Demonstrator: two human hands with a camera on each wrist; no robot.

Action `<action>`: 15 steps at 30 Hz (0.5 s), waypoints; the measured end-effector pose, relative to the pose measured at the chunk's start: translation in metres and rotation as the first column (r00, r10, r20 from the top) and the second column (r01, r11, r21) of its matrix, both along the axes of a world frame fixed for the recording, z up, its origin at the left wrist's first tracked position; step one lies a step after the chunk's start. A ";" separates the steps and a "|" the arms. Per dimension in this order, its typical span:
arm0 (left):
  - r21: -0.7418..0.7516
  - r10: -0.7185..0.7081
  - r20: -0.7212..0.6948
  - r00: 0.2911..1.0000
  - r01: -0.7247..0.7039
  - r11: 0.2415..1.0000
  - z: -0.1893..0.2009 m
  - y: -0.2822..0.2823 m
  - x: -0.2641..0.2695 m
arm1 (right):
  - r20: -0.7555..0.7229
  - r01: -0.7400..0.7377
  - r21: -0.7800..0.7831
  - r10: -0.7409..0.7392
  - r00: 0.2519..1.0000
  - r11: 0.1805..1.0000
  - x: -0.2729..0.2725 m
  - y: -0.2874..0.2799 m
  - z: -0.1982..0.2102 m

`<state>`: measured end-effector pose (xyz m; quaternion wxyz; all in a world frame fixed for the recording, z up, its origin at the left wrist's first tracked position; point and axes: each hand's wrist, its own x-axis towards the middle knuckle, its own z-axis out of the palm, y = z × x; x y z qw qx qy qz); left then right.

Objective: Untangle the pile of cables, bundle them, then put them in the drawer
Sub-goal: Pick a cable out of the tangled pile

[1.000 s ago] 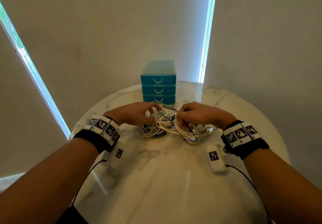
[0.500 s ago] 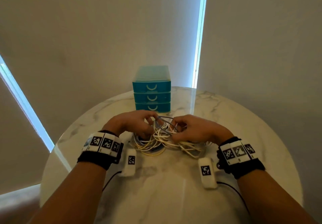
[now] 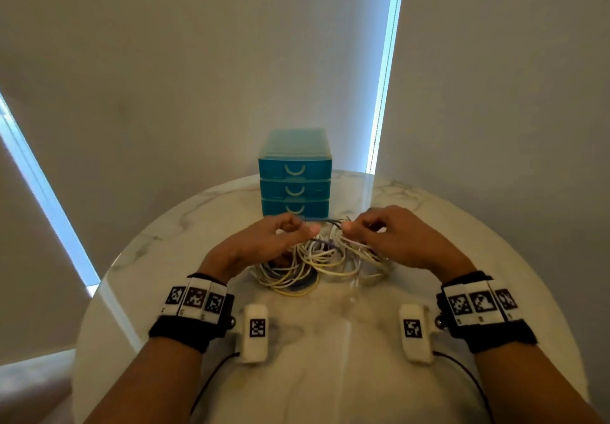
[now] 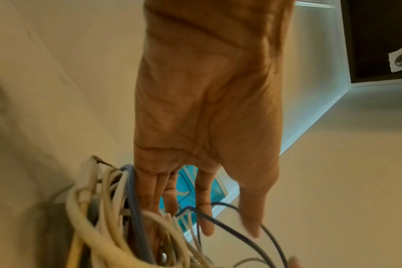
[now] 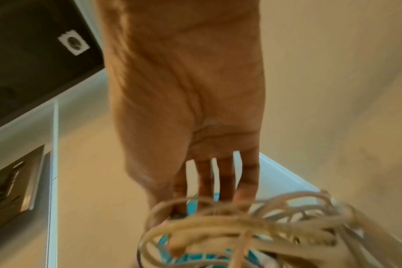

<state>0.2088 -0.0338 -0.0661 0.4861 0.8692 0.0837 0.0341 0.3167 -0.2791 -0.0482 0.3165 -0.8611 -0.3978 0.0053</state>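
A tangled pile of cream, white and blue cables (image 3: pixel 317 265) lies on the round marble table (image 3: pixel 330 374), in front of a teal three-drawer unit (image 3: pixel 294 176) whose drawers are all closed. My left hand (image 3: pixel 302 225) and right hand (image 3: pixel 351 225) hover just above the pile's far side. Each pinches one end of a short dark cable strand (image 3: pixel 331 222) stretched between them. The left wrist view shows that dark cable (image 4: pixel 218 224) running between forefinger and thumb of the left hand (image 4: pixel 227 226), with the pile (image 4: pixel 103 217) beside it. In the blurred right wrist view, cream loops (image 5: pixel 264 232) hang around the right hand (image 5: pixel 195 226).
The drawer unit stands at the table's far edge against pale window blinds. Bare marble lies between the pile and my body. The table edge curves close on both sides of the wrists.
Both hands have risen a little off the pile and drawn slightly apart, lifting a dark strand out between them. The head view has tilted up.
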 end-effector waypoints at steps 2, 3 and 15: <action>-0.007 0.002 0.027 1.000 -0.001 1.000 -0.004 0.004 0.002 | 0.097 0.087 0.075 -0.095 0.991 0.993 0.003 0.002 0.005; -0.004 0.003 0.037 0.999 -0.003 1.000 -0.005 0.005 0.002 | 0.107 0.112 0.128 -0.126 0.986 0.985 0.003 0.003 0.008; 0.156 0.066 0.281 0.958 -0.114 0.981 -0.006 0.014 0.008 | 0.240 0.044 0.455 -0.170 0.956 0.889 -0.014 0.013 0.027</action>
